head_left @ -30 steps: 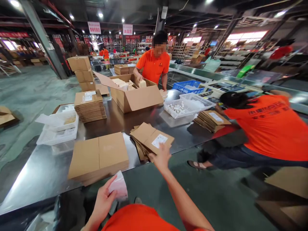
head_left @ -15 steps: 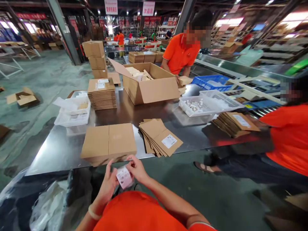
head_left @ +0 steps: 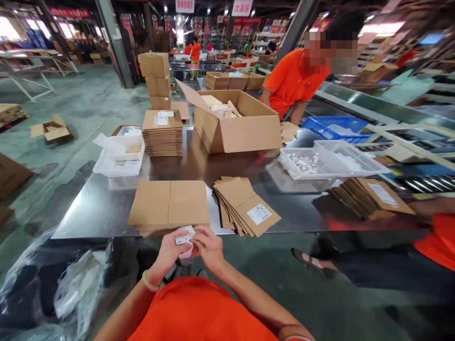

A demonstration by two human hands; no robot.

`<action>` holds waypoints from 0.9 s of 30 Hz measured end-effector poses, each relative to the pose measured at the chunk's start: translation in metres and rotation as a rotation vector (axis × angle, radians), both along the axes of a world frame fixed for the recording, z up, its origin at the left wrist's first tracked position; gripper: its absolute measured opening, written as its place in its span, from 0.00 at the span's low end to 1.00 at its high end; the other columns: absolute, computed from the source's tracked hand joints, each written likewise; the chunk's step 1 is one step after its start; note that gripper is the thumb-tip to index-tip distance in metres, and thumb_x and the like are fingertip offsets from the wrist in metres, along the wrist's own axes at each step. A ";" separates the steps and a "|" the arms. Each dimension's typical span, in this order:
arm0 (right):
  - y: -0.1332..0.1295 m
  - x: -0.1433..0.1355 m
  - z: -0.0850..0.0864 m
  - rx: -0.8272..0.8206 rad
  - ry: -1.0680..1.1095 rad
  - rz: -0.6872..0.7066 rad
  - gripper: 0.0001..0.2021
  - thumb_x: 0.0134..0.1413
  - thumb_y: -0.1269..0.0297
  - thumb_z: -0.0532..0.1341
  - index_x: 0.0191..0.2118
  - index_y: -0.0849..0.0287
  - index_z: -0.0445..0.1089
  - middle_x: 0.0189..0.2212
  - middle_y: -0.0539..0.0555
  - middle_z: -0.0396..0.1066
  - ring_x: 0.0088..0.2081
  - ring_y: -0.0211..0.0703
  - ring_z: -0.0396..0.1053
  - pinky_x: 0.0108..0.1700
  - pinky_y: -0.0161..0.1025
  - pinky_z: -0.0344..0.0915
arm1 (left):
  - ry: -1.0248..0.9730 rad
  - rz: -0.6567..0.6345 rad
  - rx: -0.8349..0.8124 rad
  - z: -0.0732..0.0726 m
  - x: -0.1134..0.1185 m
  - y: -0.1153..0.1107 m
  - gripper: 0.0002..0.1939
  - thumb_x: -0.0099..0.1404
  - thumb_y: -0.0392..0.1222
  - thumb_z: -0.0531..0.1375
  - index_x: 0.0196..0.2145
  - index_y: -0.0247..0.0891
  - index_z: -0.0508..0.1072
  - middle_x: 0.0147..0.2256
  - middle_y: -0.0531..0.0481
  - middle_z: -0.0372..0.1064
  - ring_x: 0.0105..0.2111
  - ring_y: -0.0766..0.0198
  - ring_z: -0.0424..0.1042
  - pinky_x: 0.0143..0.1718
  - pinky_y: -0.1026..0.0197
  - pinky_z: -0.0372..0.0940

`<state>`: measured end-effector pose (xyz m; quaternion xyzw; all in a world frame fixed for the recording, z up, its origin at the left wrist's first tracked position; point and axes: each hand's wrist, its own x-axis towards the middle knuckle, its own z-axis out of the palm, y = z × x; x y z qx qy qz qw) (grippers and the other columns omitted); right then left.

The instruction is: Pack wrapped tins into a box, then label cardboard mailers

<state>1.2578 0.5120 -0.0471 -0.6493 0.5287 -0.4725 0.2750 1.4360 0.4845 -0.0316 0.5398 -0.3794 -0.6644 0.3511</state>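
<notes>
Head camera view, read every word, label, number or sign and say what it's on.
"次品区": right hanging sign.
Left hanging sign, red banner: too blurred.
Labels on fanned cardboard, tall cardboard stack, right cardboard pile: too small.
Print inside large carton: too small.
Printed label in left hand: too small.

So the big open carton [head_left: 250,135] is crammed with pale packages [head_left: 223,110], and there's someone in an orange polo [head_left: 296,78] leaning in just behind its right side. Right of that carton you've got a blue plastic crate [head_left: 329,134], plus a white perforated basket [head_left: 313,175] of small whitish bits a little nearer the camera. Off to its left are some white plastic trays [head_left: 119,169], a tower of three taped cartons [head_left: 156,78] further back, and way out on the floor, a smaller opened box [head_left: 55,135].
</notes>
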 end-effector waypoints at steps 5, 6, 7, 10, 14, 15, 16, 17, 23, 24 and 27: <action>-0.077 -0.018 0.030 -0.036 0.017 -0.103 0.07 0.59 0.65 0.63 0.30 0.57 0.76 0.47 0.60 0.76 0.48 0.48 0.74 0.44 0.41 0.71 | 0.176 -0.155 0.113 -0.006 -0.004 0.010 0.26 0.38 0.45 0.80 0.36 0.30 0.86 0.37 0.37 0.84 0.37 0.47 0.81 0.45 0.51 0.73; -0.103 -0.021 0.037 0.002 0.039 -0.113 0.07 0.58 0.65 0.63 0.30 0.57 0.75 0.47 0.60 0.75 0.48 0.48 0.74 0.44 0.40 0.70 | 0.205 -0.146 0.131 -0.006 -0.006 0.010 0.27 0.39 0.46 0.80 0.37 0.30 0.86 0.38 0.36 0.84 0.38 0.47 0.81 0.46 0.51 0.73; -0.130 -0.022 0.042 0.046 0.072 -0.124 0.06 0.57 0.66 0.63 0.28 0.58 0.74 0.47 0.59 0.75 0.48 0.48 0.73 0.45 0.41 0.69 | 0.231 -0.117 0.138 -0.007 -0.009 0.010 0.27 0.39 0.46 0.80 0.37 0.30 0.86 0.39 0.36 0.84 0.39 0.47 0.81 0.47 0.51 0.73; -0.196 -0.020 0.048 0.130 0.164 -0.130 0.07 0.51 0.72 0.64 0.24 0.59 0.70 0.45 0.58 0.74 0.48 0.47 0.73 0.53 0.44 0.67 | 0.305 -0.028 0.125 -0.014 -0.018 0.004 0.27 0.40 0.48 0.80 0.38 0.31 0.86 0.41 0.36 0.84 0.39 0.48 0.81 0.48 0.51 0.72; -0.228 -0.014 0.038 0.337 0.450 -0.148 0.02 0.52 0.72 0.66 0.30 0.59 0.75 0.52 0.60 0.74 0.54 0.53 0.71 0.57 0.49 0.66 | 0.282 -0.055 0.151 -0.048 -0.014 0.006 0.32 0.38 0.54 0.81 0.37 0.29 0.85 0.38 0.35 0.83 0.36 0.47 0.81 0.46 0.49 0.72; -0.228 -0.014 0.035 0.374 0.519 -0.159 0.04 0.53 0.70 0.67 0.37 0.59 0.78 0.59 0.62 0.71 0.58 0.55 0.69 0.58 0.50 0.65 | 0.258 -0.105 0.150 -0.060 -0.007 0.010 0.33 0.38 0.55 0.81 0.38 0.29 0.85 0.38 0.36 0.83 0.37 0.47 0.81 0.46 0.49 0.72; -0.226 -0.013 0.034 0.383 0.568 -0.178 0.12 0.54 0.68 0.68 0.46 0.58 0.78 0.65 0.65 0.65 0.62 0.59 0.66 0.60 0.53 0.63 | 0.240 -0.178 0.139 -0.070 0.001 0.016 0.35 0.38 0.57 0.81 0.39 0.29 0.85 0.37 0.35 0.83 0.37 0.46 0.81 0.47 0.48 0.72; -0.222 -0.011 0.033 0.364 0.604 -0.207 0.23 0.54 0.66 0.69 0.57 0.57 0.75 0.71 0.67 0.57 0.66 0.62 0.62 0.63 0.56 0.61 | 0.233 -0.247 0.118 -0.079 0.010 0.022 0.37 0.36 0.58 0.81 0.40 0.29 0.85 0.37 0.36 0.83 0.38 0.45 0.81 0.47 0.48 0.72; -0.194 0.028 0.022 0.088 0.746 -0.038 0.41 0.67 0.55 0.58 0.77 0.68 0.42 0.77 0.72 0.38 0.77 0.63 0.36 0.73 0.61 0.41 | 0.135 -0.309 -0.046 -0.076 0.047 0.029 0.43 0.38 0.67 0.78 0.46 0.34 0.84 0.42 0.38 0.83 0.44 0.45 0.80 0.49 0.50 0.71; -0.193 0.034 0.018 0.112 0.760 0.059 0.40 0.69 0.52 0.56 0.77 0.69 0.44 0.76 0.72 0.41 0.77 0.62 0.38 0.74 0.60 0.42 | 0.084 -0.316 -0.066 -0.068 0.046 0.024 0.37 0.45 0.66 0.76 0.45 0.35 0.84 0.43 0.38 0.83 0.44 0.46 0.80 0.50 0.49 0.72; -0.197 0.027 0.014 0.223 0.793 0.130 0.38 0.70 0.49 0.52 0.75 0.73 0.50 0.75 0.72 0.46 0.76 0.63 0.43 0.74 0.57 0.44 | -0.019 -0.292 -0.172 -0.039 0.036 0.002 0.29 0.56 0.58 0.72 0.49 0.36 0.83 0.50 0.37 0.81 0.49 0.46 0.78 0.54 0.49 0.71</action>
